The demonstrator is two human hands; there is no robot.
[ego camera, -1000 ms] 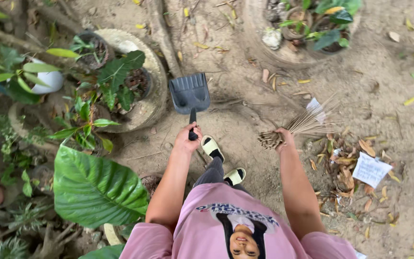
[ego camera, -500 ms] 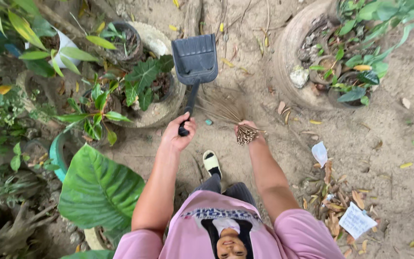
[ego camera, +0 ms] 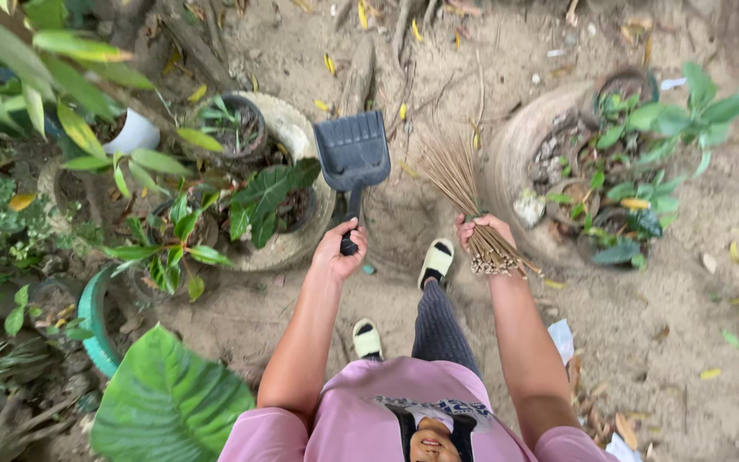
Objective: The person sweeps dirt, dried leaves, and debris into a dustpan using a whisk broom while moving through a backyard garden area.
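My left hand (ego camera: 341, 246) grips the handle of a dark grey plastic dustpan (ego camera: 352, 154), its scoop held out ahead over the sandy ground. My right hand (ego camera: 482, 233) is closed around a bundle of thin brown broom sticks (ego camera: 464, 192), with the bristle ends fanning forward between the dustpan and a round planter. My feet in pale yellow sandals (ego camera: 436, 261) stand on the sand just below both hands.
Potted plants in a pale stone planter (ego camera: 305, 137) sit to the left, a white pot (ego camera: 134, 133) further left, a big green leaf (ego camera: 168, 402) near my left arm. A round planter with green plants (ego camera: 523, 141) stands right. Dry leaves and paper scraps (ego camera: 562, 338) lie at lower right.
I have stepped forward past the paper scraps. The stick broom swung from pointing right to pointing ahead, and the dustpan stays held out in front.
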